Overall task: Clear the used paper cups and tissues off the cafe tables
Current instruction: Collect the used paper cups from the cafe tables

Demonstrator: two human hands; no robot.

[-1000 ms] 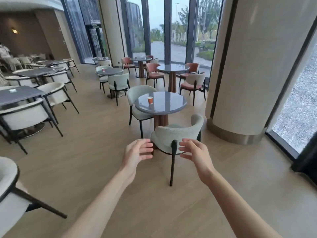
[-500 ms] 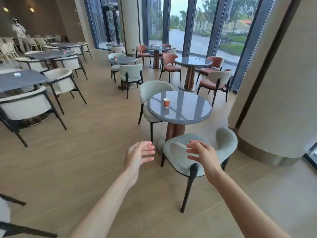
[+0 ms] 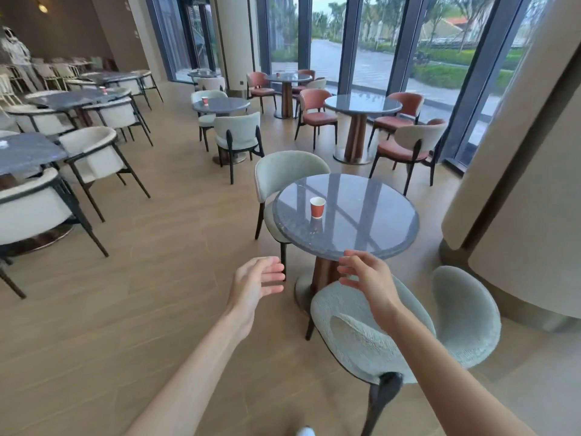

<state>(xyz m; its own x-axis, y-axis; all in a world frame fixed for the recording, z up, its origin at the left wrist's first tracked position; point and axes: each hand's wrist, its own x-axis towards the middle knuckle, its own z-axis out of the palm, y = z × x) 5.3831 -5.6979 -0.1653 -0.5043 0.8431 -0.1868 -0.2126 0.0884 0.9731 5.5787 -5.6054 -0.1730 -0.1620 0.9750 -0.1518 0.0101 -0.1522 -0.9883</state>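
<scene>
Both hands, the left hand [image 3: 256,283] and right hand [image 3: 366,278], hang empty with relaxed, spread fingers short of the round counter [image 3: 377,243], likely readying to reach the red paper cup [image 3: 317,207] standing upright left of its middle.

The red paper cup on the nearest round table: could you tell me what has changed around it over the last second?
The person walked closer, so the red paper cup and round table loom larger. Both hands, left and right, stay empty; the cup is untouched.
</scene>
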